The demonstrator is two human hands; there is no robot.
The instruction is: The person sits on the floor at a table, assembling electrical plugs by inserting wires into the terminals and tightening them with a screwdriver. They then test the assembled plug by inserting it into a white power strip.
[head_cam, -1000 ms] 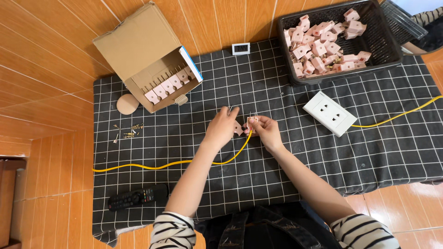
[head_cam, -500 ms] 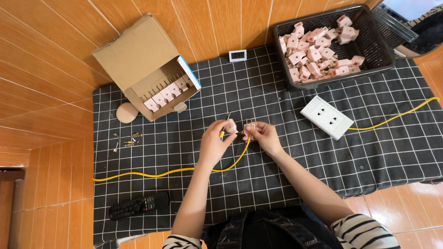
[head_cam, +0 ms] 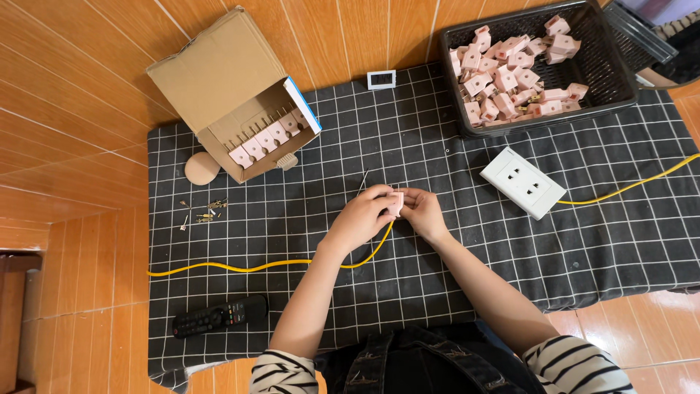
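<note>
My left hand (head_cam: 362,218) and my right hand (head_cam: 420,212) meet over the middle of the black grid cloth (head_cam: 437,284). Together they pinch a small pink plug part (head_cam: 397,202) between their fingertips. A yellow cable (head_cam: 270,265) runs out from under my hands to the left across the cloth. A thin metal pin (head_cam: 363,179) lies just beyond my left hand.
An open cardboard box (head_cam: 237,102) with pink parts stands at the back left. A black basket (head_cam: 536,62) with several pink parts sits at the back right. A white socket plate (head_cam: 522,182), another yellow cable (head_cam: 634,185), small metal bits (head_cam: 204,211), a round wooden disc (head_cam: 202,168) and a black remote (head_cam: 220,315) also lie here.
My hands have come closer together and the pink part now sits between both sets of fingertips. The view has shifted slightly.
</note>
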